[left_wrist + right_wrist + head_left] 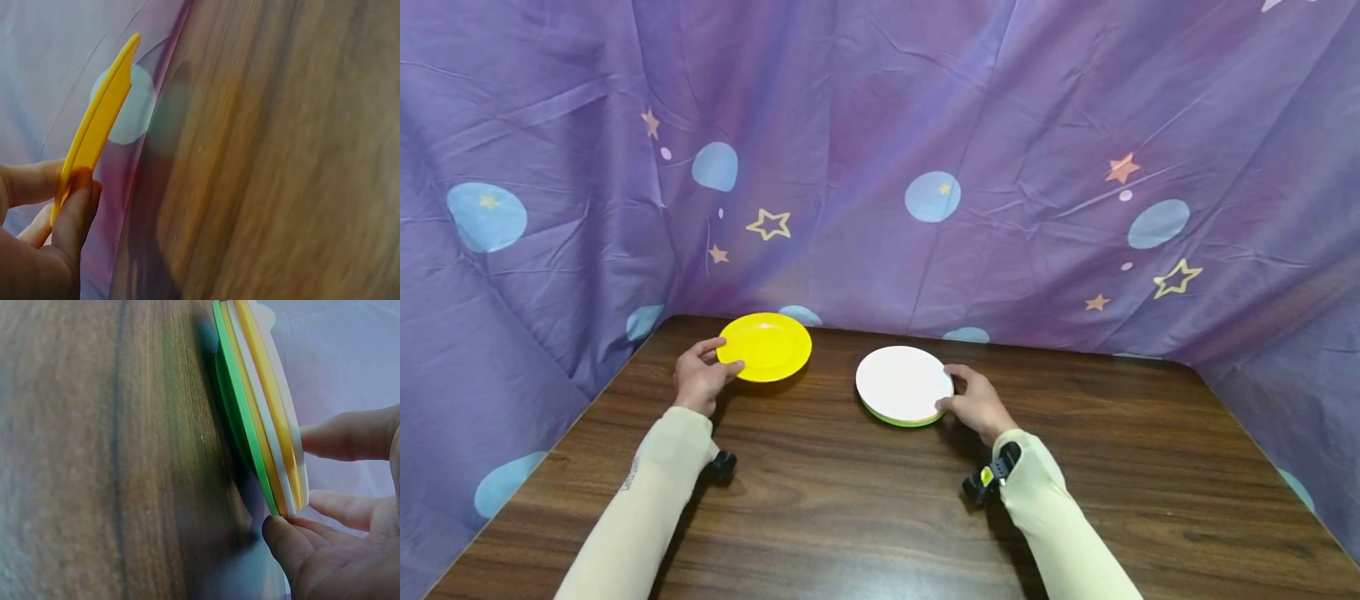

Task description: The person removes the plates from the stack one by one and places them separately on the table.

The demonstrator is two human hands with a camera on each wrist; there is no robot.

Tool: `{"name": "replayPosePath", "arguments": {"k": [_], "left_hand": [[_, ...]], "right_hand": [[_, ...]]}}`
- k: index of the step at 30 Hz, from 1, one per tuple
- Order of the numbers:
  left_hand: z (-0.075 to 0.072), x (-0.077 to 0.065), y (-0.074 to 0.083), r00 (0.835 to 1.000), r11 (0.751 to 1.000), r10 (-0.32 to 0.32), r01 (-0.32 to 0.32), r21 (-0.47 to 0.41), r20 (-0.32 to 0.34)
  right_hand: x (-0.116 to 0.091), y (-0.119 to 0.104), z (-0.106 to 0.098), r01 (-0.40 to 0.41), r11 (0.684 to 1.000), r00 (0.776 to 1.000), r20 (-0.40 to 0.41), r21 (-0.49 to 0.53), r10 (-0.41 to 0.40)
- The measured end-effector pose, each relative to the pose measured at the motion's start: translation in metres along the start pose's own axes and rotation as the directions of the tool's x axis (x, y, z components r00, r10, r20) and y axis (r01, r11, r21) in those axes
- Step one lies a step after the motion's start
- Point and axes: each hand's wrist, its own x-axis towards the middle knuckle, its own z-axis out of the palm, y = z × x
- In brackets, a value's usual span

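In the head view my left hand (702, 379) pinches the near-left rim of a yellow plate (765, 347). The left wrist view shows this yellow plate (97, 131) edge-on, held up off the table, with thumb and fingers on both its faces. To the right is a stack of plates (904, 383), white on top. Seen from the side in the right wrist view, the stack (259, 406) has white and yellow rims above a green one at the bottom. My right hand (977, 402) grips the stack's right edge. Whether the stack touches the table is unclear.
Both plates and hands are over a dark wood-grain table (850, 500). A purple curtain (850, 125) with stars and blue shapes hangs along its back and sides. A dark wrist device (722, 467) sits on the left forearm, another strapped device (992, 475) on the right.
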Motion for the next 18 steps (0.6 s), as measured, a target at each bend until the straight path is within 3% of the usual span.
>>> {"name": "replayPosePath", "arguments": {"k": [9, 18], "left_hand": [[-0.02, 0.01, 0.005, 0.993, 0.998, -0.042, 0.046, -0.038, 0.109], [-0.041, 0.025, -0.001, 0.988, 0.994, -0.109, 0.111, -0.011, 0.107]], "right_hand": [[0.0, 0.0, -0.003, 0.003, 1.0, 1.0, 0.004, 0.014, -0.003], [0.0, 0.0, -0.002, 0.014, 1.0, 1.0, 0.001, 0.014, -0.014]]}}
